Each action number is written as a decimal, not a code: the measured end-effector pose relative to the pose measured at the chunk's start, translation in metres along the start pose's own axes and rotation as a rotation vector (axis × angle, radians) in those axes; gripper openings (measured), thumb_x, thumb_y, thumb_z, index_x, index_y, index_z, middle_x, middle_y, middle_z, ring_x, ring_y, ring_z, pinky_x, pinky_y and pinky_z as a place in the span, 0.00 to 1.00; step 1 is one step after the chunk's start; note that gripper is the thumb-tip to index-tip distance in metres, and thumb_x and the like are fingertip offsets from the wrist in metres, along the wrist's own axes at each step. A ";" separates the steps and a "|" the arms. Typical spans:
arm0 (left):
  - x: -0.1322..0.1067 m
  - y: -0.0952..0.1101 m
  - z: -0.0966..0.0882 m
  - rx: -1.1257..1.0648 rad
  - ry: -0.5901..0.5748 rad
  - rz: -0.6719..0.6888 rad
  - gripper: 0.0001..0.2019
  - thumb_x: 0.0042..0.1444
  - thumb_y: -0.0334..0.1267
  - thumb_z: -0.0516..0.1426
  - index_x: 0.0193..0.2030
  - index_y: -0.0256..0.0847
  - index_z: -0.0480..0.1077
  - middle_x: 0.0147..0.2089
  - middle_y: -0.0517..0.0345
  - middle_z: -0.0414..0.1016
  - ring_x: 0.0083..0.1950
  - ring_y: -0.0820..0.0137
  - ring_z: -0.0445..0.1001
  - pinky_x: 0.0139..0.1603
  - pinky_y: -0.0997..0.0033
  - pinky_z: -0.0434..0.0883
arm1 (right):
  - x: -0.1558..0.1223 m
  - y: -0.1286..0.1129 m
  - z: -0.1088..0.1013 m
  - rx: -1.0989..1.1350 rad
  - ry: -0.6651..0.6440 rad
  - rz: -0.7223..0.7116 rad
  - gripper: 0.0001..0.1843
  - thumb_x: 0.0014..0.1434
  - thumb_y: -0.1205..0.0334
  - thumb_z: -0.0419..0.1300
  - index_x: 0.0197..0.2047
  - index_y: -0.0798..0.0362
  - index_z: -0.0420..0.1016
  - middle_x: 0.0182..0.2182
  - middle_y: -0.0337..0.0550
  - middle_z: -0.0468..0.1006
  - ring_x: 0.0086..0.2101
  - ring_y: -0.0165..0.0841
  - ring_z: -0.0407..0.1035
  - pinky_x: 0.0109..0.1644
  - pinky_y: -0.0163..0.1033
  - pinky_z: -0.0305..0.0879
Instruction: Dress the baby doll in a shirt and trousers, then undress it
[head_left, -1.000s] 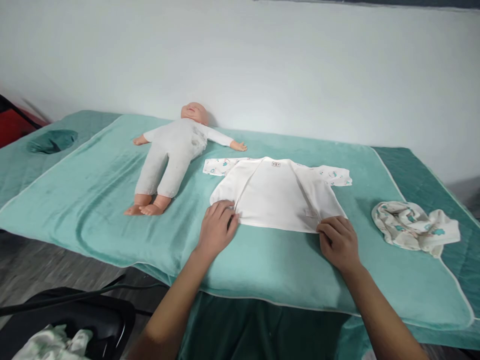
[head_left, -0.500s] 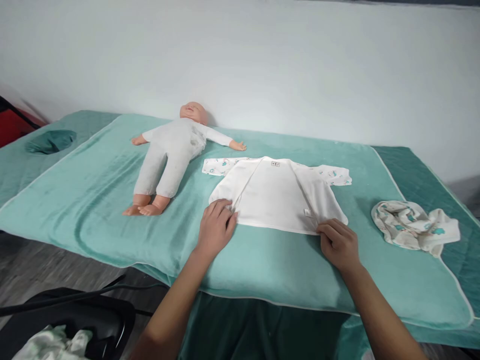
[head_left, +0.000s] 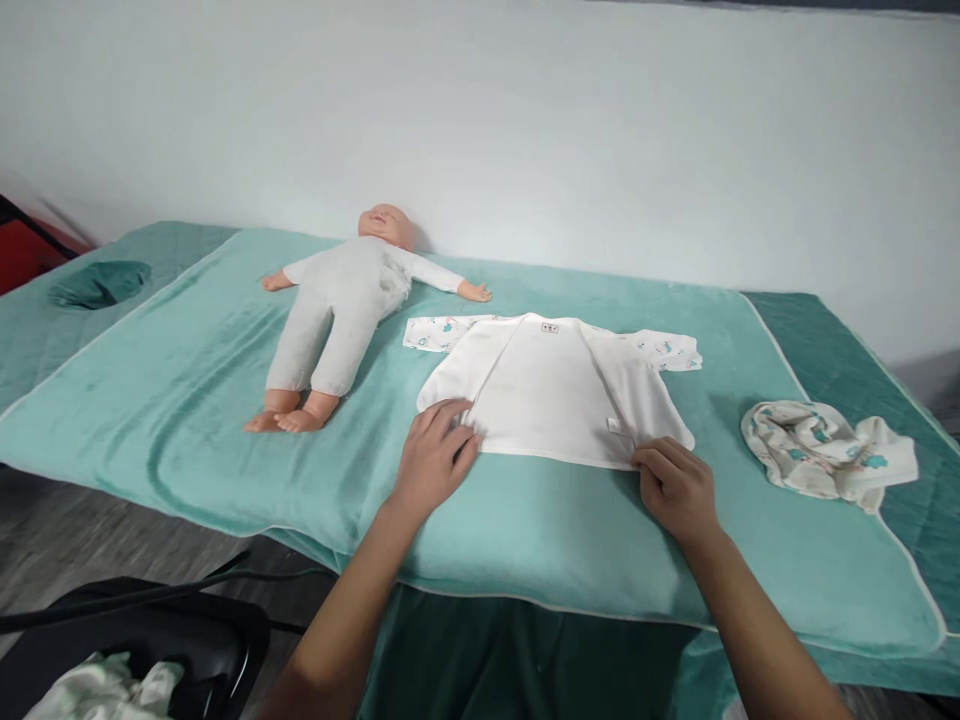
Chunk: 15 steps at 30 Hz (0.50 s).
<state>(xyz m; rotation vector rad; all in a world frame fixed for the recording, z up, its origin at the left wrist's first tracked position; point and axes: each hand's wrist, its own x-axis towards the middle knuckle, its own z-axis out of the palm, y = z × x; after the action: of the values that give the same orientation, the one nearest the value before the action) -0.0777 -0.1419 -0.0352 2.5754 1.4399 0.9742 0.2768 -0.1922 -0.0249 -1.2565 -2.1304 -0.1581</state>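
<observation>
1. Foreground, lower left: a black chair [head_left: 217, 640] carrying a bundled cloth [head_left: 101, 690], cut off by the lower edge of the view.
2. Left hand [head_left: 433, 455]: fingers bent over the near corner of a white shirt [head_left: 544, 395]. The thumb lies near the hem; whether this grip has closed on the fabric cannot be told.
3. Right hand [head_left: 679, 490]: fingers curled, the grip apparently clamped on the hem toward the opposite corner, close to a small white tag [head_left: 615, 427].
4. Shirt: spread between the hands on a pale green blanket [head_left: 562, 530], which covers a bed [head_left: 187, 240]; printed sleeves [head_left: 450, 332] point outward. It should handle as light, soft and limp, neither slippery nor fragile, but quick to crease; the hem corners or shoulders are the sound places to take hold, one hand to each side.
5. Change from half a second earlier: slight. The left thumb lies a little farther onto the hem; the right hand and the shirt's layout are practically the same.
6. Right side: a crumpled printed cloth [head_left: 810, 455], well apart from the right hand, across the blanket's border.
7. Farther back, left: a doll [head_left: 346, 285] on its back, head near the wall [head_left: 525, 140].
</observation>
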 end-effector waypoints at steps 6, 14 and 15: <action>0.000 0.000 0.001 -0.003 -0.005 -0.010 0.05 0.65 0.35 0.55 0.37 0.42 0.71 0.60 0.52 0.74 0.63 0.59 0.68 0.59 0.54 0.68 | 0.000 0.001 0.001 0.003 0.017 -0.009 0.14 0.58 0.82 0.53 0.33 0.52 0.68 0.28 0.41 0.73 0.31 0.33 0.67 0.35 0.38 0.62; 0.001 0.000 0.001 -0.017 -0.020 -0.047 0.06 0.66 0.36 0.55 0.36 0.42 0.69 0.58 0.52 0.75 0.60 0.59 0.70 0.57 0.55 0.68 | 0.000 0.001 0.001 -0.011 0.012 -0.010 0.14 0.58 0.82 0.53 0.32 0.52 0.68 0.28 0.40 0.73 0.30 0.33 0.67 0.35 0.38 0.62; 0.001 0.000 0.001 -0.021 -0.018 -0.051 0.06 0.66 0.36 0.54 0.36 0.42 0.68 0.57 0.52 0.75 0.60 0.59 0.70 0.57 0.55 0.68 | 0.000 0.000 0.001 -0.014 0.014 -0.010 0.14 0.58 0.82 0.53 0.32 0.52 0.67 0.28 0.40 0.73 0.30 0.33 0.67 0.35 0.38 0.61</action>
<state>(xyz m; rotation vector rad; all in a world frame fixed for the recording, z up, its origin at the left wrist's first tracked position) -0.0767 -0.1410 -0.0354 2.5137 1.4751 0.9517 0.2766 -0.1917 -0.0261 -1.2499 -2.1278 -0.1862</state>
